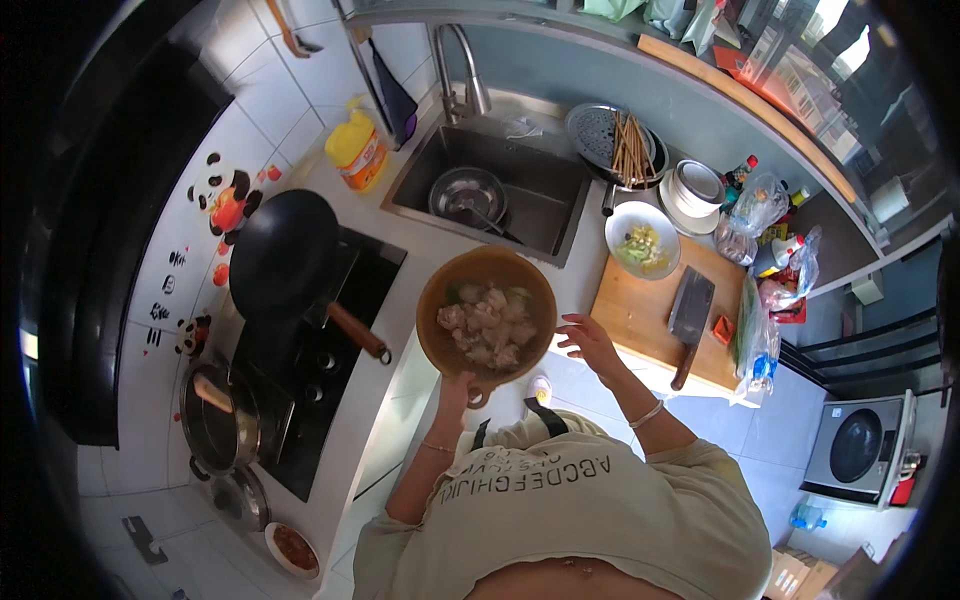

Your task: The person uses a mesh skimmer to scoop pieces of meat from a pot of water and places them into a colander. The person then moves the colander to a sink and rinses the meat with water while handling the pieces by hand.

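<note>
1. Black wok (285,250) with wooden handle: over the hob (303,425).
2. Left hand (457,391): fingers closed on near rim of the brown bowl (431,312), beside its small handle.
3. Brown bowl: holds meat chunks (487,325) in cloudy liquid; located at the bench (420,243) edge, near side of the sink (548,192).
4. Right hand (592,345): fingers parted at bowl's right rim; contact cannot be told.
5. Cleaver (691,308): flat on wooden cutting board (628,304).

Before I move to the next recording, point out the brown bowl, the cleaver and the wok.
Brown bowl (487,262): head view, far inner wall.
Cleaver (691,305): head view, the metal blade.
Wok (283,250): head view, the black body.
</note>
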`<state>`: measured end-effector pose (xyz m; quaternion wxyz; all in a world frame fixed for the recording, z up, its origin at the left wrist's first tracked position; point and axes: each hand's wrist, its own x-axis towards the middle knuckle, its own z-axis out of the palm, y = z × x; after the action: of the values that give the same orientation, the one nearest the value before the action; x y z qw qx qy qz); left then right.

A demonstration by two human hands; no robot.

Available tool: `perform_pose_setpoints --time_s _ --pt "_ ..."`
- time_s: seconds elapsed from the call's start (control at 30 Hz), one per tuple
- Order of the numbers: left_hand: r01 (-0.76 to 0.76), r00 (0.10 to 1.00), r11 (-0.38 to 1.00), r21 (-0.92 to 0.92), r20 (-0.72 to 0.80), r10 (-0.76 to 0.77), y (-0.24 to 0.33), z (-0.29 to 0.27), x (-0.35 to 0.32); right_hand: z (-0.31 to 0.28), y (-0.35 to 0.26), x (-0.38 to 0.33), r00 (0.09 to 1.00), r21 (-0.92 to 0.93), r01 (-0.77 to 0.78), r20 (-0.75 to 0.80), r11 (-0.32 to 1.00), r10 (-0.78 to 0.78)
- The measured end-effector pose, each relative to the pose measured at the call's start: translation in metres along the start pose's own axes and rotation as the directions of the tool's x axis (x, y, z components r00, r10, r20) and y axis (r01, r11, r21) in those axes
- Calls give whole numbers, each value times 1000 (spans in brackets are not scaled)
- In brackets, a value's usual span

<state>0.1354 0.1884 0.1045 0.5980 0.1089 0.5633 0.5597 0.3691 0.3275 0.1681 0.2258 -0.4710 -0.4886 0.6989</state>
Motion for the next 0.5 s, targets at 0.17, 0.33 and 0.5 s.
perform_pose_setpoints --time_s 0.17,0.33,0.5 --pt "-65 998 996 -63 0 65 50 39 71 -26 -27 57 996 -78 7 88 997 0" --pt "-53 996 995 -80 -75 47 84 43 129 -39 -37 121 994 -97 15 110 995 -4" --pt "-72 960 996 -45 -275 57 118 57 183 -44 -58 203 969 -141 244 5 960 -245"
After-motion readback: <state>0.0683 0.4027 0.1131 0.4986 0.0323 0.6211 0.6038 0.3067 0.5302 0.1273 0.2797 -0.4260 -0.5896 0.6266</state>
